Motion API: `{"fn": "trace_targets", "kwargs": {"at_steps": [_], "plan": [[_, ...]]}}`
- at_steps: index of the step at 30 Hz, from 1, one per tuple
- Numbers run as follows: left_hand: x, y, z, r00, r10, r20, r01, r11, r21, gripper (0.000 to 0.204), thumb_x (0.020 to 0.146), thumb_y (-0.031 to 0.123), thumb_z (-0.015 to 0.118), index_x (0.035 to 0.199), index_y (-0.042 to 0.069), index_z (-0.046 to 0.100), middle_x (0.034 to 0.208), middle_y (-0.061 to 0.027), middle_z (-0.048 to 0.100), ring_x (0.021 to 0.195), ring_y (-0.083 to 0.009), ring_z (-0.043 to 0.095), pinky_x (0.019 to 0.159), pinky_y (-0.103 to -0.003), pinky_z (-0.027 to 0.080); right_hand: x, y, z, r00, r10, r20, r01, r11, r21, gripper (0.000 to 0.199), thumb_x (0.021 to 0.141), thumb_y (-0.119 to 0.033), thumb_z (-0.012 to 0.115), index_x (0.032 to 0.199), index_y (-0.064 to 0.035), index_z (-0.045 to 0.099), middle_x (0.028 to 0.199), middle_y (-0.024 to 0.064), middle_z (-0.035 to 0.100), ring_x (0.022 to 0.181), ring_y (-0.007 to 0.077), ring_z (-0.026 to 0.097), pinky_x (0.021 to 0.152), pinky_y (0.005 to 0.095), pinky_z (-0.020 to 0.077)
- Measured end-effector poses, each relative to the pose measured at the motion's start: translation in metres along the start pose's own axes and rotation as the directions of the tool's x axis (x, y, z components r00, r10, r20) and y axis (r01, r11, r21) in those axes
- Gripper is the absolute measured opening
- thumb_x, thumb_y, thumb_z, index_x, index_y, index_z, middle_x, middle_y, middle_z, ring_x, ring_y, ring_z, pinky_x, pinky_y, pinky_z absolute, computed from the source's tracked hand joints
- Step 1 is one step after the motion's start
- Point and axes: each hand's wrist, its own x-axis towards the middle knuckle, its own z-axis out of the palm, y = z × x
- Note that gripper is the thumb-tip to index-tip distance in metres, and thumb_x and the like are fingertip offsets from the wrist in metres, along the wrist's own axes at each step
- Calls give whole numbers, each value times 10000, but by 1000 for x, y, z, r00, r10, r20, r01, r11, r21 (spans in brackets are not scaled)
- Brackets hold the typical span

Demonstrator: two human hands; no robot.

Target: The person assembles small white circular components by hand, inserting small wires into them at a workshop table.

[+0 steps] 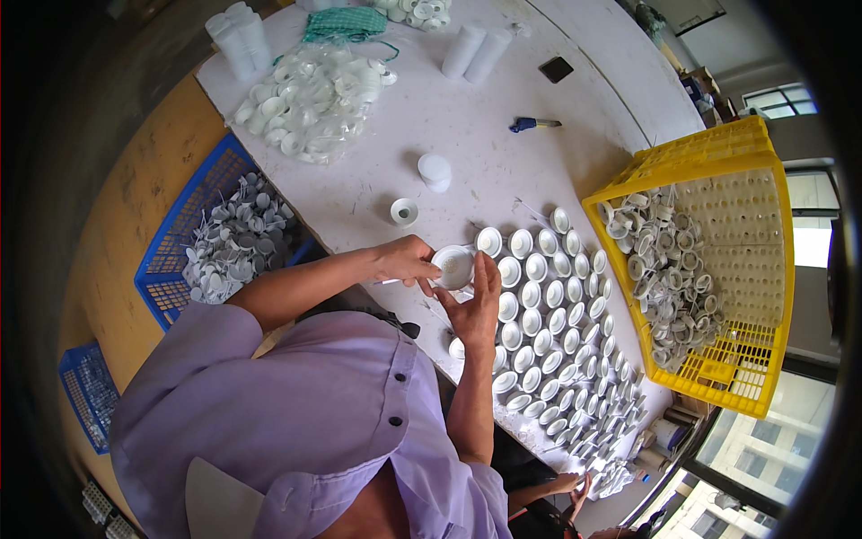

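Note:
Over the near edge of the white table, both my hands hold one white round lamp housing [453, 268], its cupped face turned up. My left hand [409, 260] pinches its left side, with a thin white strip or wire showing below the fingers. My right hand [476, 305] grips its right and near rim with thumb and fingers. Just beyond my left hand stands a single white ring-shaped cup [405, 212], and behind it a short stack of white discs [435, 172]. Right of my hands, many similar white housings [536, 267] stand in rows.
A tilted yellow crate [779, 269] of white parts is at the right. A blue crate [166, 247] of white pieces sits left. On the table lie a clear bag of white cups [314, 99], a utility knife [534, 124] and a dark square [556, 69]. Another person's hands [575, 487] work at lower right.

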Motion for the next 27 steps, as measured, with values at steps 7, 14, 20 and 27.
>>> {"fn": "trace_targets", "kwargs": {"at_steps": [7, 14, 20, 27], "plan": [[25, 6, 7, 998, -55, -33, 59, 990, 125, 318, 907, 178, 549, 1106, -69, 527, 961, -140, 638, 811, -177, 678, 475, -233, 420, 30, 18, -15, 969, -52, 241, 93, 982, -165, 788, 574, -179, 837, 1265, -9, 497, 1182, 172, 537, 1002, 333, 535, 848, 394, 468], [27, -1, -2, 945, 78, -319, -6, 975, 220, 391, 908, 177, 558, 1219, -40, 462, 1028, -166, 626, 843, -196, 674, 579, -254, 495, 91, 147, -15, 999, -47, -20, 43, 988, -149, 614, 591, -200, 791, 1128, 1, 571, 1108, 206, 589, 966, 385, 565, 855, 448, 455], [9, -61, -17, 877, 243, -415, -139, 954, 266, 290, 898, 106, 564, 1145, -38, 515, 956, -128, 646, 869, -165, 647, 779, -281, 505, 111, 244, 11, 992, 119, -31, -121, 921, -370, 581, 604, -260, 773, 1113, -41, 599, 1115, 167, 601, 1030, 363, 540, 876, 465, 442], [-8, -71, -4, 870, 106, -482, -26, 985, 170, 204, 906, 96, 545, 1056, -39, 576, 870, -91, 650, 813, -151, 636, 764, -279, 509, 118, 264, 24, 934, 351, 61, -261, 792, -552, 595, 639, -415, 722, 1166, -160, 612, 1185, 99, 594, 1198, 296, 437, 1021, 493, 285]]}}
